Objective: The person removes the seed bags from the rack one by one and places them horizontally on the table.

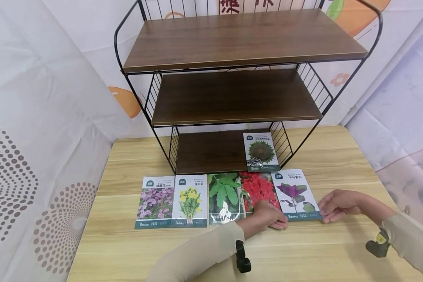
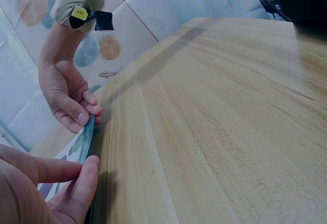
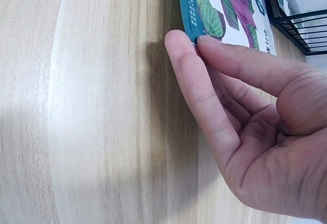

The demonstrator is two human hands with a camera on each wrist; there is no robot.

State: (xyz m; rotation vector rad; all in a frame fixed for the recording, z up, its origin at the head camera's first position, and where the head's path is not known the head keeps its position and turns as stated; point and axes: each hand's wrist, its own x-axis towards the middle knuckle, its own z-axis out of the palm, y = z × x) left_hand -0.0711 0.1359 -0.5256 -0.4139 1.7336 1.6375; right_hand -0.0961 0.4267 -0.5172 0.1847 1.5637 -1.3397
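A seed packet with purple leaves (image 1: 293,192) lies at the right end of a row of packets in front of the shelf rack. My right hand (image 1: 340,205) pinches its lower right corner between thumb and finger; the right wrist view shows this packet's teal edge (image 3: 189,12) at the fingertips. At the lower left corner, my left hand (image 1: 269,215) pinches the same packet, and the left wrist view shows its edge (image 2: 87,141) running between both hands. The left forearm partly covers the neighbouring red flower packet (image 1: 257,188).
Further left lie packets with green leaves (image 1: 223,196), yellow flowers (image 1: 190,201) and pink flowers (image 1: 156,203). A sunflower packet (image 1: 261,152) stands at the right of the bottom shelf (image 1: 209,152). Above it are a middle shelf (image 1: 232,96) and a top shelf (image 1: 239,39) in a black wire frame.
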